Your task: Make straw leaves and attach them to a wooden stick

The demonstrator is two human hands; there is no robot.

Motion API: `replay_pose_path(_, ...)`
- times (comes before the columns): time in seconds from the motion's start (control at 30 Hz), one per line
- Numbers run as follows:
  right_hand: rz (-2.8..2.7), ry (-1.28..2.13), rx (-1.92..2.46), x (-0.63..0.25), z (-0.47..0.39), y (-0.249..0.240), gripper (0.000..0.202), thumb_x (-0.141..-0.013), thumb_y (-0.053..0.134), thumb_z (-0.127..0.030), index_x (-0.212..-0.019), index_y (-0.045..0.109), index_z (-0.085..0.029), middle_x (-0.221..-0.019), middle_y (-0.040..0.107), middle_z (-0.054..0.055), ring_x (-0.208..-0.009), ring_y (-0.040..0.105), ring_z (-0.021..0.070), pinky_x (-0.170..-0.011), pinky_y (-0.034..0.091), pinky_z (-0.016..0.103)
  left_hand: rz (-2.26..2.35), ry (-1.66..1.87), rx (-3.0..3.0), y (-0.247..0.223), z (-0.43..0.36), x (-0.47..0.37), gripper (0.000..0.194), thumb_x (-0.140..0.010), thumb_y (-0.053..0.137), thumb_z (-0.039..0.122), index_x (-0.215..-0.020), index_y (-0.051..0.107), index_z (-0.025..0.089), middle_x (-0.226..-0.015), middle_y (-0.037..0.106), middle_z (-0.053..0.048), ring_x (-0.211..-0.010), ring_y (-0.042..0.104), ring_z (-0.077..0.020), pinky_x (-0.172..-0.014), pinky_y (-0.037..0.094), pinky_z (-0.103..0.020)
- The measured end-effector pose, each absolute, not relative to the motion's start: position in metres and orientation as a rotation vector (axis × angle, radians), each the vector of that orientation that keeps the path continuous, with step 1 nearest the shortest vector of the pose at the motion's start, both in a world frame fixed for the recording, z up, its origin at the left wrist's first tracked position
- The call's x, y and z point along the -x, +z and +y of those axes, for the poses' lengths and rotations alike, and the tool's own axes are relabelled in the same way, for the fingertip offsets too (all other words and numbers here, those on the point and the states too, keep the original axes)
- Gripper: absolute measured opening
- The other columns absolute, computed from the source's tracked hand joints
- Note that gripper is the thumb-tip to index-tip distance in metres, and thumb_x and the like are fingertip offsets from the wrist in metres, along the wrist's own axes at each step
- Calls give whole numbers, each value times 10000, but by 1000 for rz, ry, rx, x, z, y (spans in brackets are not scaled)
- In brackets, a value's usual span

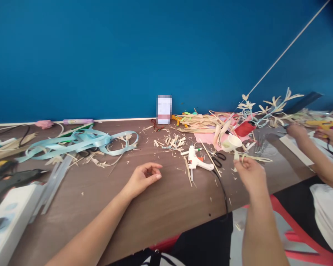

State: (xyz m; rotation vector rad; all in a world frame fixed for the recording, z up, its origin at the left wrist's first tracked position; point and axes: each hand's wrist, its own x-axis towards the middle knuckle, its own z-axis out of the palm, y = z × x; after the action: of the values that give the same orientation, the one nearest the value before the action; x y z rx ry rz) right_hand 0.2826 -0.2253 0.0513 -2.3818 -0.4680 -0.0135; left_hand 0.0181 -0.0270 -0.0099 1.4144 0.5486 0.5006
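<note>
My left hand hovers over or rests on the brown table, fingers curved and apart, with nothing in it. Farther right, my right hand pinches a pale green strip between thumb and fingers. Between the hands lies a white glue gun with an orange trigger, its black cable running toward the table's front edge. Black-handled scissors are just right of it. A roll of cream tape stands behind my right hand, near a red spool.
Light blue ribbon is heaped at the left, near a white power strip and a dark glue gun. A phone leans on the blue wall. At the right, another person's hands hold a yellow tool.
</note>
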Motion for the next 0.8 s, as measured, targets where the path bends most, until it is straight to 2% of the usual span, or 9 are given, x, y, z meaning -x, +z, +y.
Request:
replay_pose_path(0.07,-430,-179,2518,-284,-225,52,484,-574,619,-403,-977,522,-154,-583,531,14,-537,487,191,-523,343,300,562,497,-1411,-13,-26,-20,271,-631,647,282,-856,606,137,-660,570,-14,-550,472,-84,-532,394,-204)
replay_pose_path(0.13,-608,-126,2383,-260,-210,52,533,-635,575,-392,-1098,435,-169,-612,528,1,-544,491,178,-546,365,296,567,513,-1389,-15,-25,-21,276,-643,638,291,-865,599,131,-663,564,-15,-545,464,-80,-514,394,-200)
replay_pose_path(0.17,-791,15,2258,-241,-198,51,472,-697,513,-355,-1121,401,-181,-600,520,-12,-530,481,163,-549,370,284,564,532,-1368,-15,-25,-20,291,-649,633,295,-885,593,130,-683,566,-22,-562,471,-85,-507,398,-198)
replay_pose_path(0.27,-1322,628,1929,-182,-151,47,246,-777,399,-255,-1016,447,-224,-626,531,-22,-526,469,128,-532,362,247,551,644,-1309,-12,-20,-16,405,-671,614,299,-1039,538,149,-888,582,-72,-591,476,-81,-485,404,-190)
replay_pose_path(0.4,-1526,945,1721,-142,-94,37,119,-779,398,-241,-800,510,-206,-593,504,-33,-496,420,99,-479,311,219,567,826,-1276,-5,-8,-6,509,-711,572,306,-1189,440,195,-1140,510,-120,-489,420,-22,-463,394,-184)
replay_pose_path(0.47,-1508,1048,1628,-141,-75,33,114,-773,410,-247,-767,511,-194,-587,482,-39,-470,382,81,-452,281,206,580,809,-1265,-3,-2,-3,495,-719,559,315,-1182,454,175,-1076,549,-116,-468,416,-21,-449,391,-182)
replay_pose_path(0.53,-1430,1139,1522,-144,-65,29,105,-769,413,-242,-782,503,-190,-550,425,-58,-439,329,67,-425,243,194,587,689,-1251,-4,2,-3,463,-723,546,341,-1133,499,134,-889,599,-88,-466,438,-38,-433,389,-179)
replay_pose_path(0.63,-1264,1253,1390,-146,-58,20,89,-759,404,-216,-816,468,-192,-510,345,-81,-420,282,62,-403,209,184,591,536,-1237,-8,2,-6,396,-701,565,369,-991,577,99,-711,576,-44,-490,479,-61,-435,400,-177)
replay_pose_path(0.8,-1226,1131,1488,-144,-69,26,109,-751,414,-234,-834,476,-201,-507,393,-68,-420,332,73,-410,257,199,688,539,-1231,-14,2,-11,293,-654,614,378,-737,578,100,-566,535,4,-398,427,-39,-393,351,-168)
